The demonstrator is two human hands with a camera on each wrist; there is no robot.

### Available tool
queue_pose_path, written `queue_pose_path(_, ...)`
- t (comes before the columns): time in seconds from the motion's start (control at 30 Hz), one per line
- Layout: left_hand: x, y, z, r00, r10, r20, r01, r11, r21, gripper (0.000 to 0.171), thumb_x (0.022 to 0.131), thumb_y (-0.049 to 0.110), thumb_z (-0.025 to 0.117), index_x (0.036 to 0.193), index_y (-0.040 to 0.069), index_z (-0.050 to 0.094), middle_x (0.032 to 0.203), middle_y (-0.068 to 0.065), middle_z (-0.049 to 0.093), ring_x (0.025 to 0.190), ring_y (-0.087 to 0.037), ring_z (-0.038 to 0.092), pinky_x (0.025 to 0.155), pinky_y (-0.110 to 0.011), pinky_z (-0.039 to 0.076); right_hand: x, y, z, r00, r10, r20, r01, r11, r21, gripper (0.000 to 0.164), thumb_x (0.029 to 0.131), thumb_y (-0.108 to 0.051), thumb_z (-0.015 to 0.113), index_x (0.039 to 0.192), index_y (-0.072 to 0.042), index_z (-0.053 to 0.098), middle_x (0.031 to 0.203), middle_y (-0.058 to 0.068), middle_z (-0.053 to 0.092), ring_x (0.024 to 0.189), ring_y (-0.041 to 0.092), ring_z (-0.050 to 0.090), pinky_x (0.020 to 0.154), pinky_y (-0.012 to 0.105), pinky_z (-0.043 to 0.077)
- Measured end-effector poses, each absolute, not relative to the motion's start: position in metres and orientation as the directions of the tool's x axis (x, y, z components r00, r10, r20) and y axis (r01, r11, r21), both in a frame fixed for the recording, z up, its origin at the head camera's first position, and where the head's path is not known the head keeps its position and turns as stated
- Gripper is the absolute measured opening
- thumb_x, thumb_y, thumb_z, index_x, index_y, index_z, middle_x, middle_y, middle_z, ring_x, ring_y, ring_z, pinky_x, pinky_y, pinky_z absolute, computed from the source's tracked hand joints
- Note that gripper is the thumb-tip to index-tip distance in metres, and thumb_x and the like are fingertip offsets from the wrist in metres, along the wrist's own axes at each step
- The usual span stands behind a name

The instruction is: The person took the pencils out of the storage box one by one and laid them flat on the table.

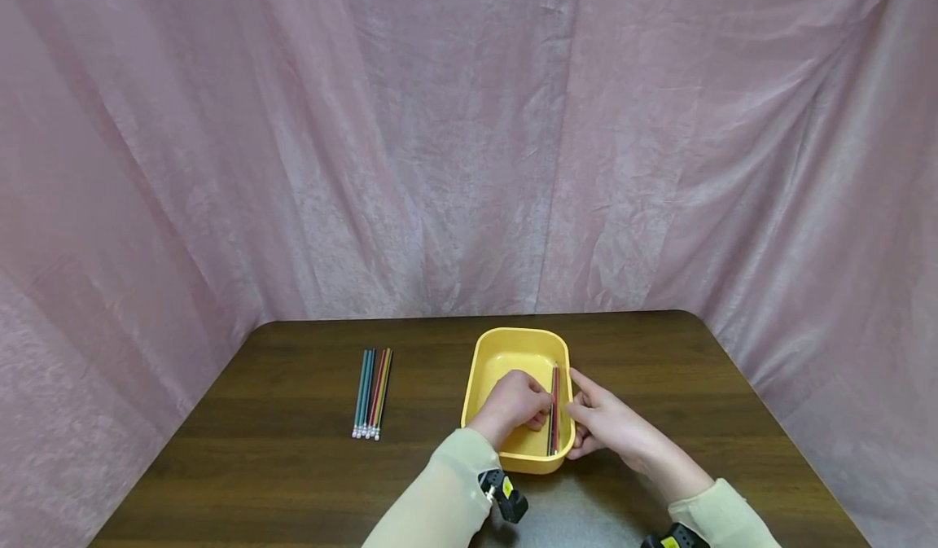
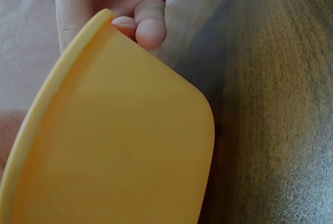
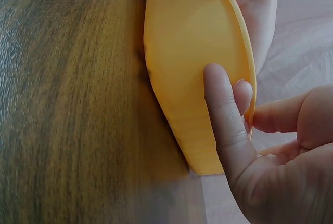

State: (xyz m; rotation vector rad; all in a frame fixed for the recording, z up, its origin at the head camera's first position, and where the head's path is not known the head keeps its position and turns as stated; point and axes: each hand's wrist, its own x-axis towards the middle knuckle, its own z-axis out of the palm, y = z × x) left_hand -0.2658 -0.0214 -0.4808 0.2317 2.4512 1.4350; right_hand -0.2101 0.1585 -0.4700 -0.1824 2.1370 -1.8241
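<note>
A yellow plastic tray stands on the table, with a dark pencil and a red pencil lying lengthwise along its right wall. My left hand reaches down into the tray, its bent fingertips right at the dark pencil; whether they pinch it I cannot tell. From the right, my right hand grips the tray's long side. In the right wrist view its thumb is at the rim and a finger lies along the outer wall. The tray's wall hides the pencils in both wrist views.
Left of the tray, several pencils in blue, dark, red and yellow lie side by side, white eraser ends toward me. The brown wooden table has rounded far corners. A pink curtain hangs behind it.
</note>
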Motion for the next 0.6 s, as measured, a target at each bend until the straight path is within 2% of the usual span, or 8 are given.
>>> queue_pose_path(0.27, -0.2665, -0.0193, -0.4823, -0.944, 0.264, -0.197, -0.029, 0.53, 0.847, 0.022, 0.101, 0.012, 0.08, 0.082, 0.003, 0.075, 0.068, -0.004, 0.069, 0.058, -0.012, 0.065, 0.06, -0.027, 0.062, -0.2108, 0.1579, -0.4704, -0.941, -0.293, -0.172, 0.122, 0.181, -0.976, 0.075, 0.111, -0.001, 0.049, 0.175, -0.002, 0.011, 0.106, 0.025, 0.053, 0.074, 0.023, 0.062, 0.069, 0.045, 0.067)
queue_pose_path(0.6, -0.2677, -0.0182, -0.4881, -0.946, 0.275, -0.17, 0.022, 0.578, 0.816, 0.028, 0.098, 0.019, 0.085, 0.076, 0.006, 0.074, 0.064, -0.001, 0.067, 0.053, -0.011, 0.06, 0.056, -0.024, 0.058, -0.2119, 0.1589, -0.4735, -0.94, -0.307, -0.149, 0.096, 0.181, -0.979, 0.076, 0.112, -0.001, 0.05, 0.175, -0.001, 0.008, 0.101, 0.021, 0.053, 0.073, 0.024, 0.061, 0.068, 0.047, 0.067)
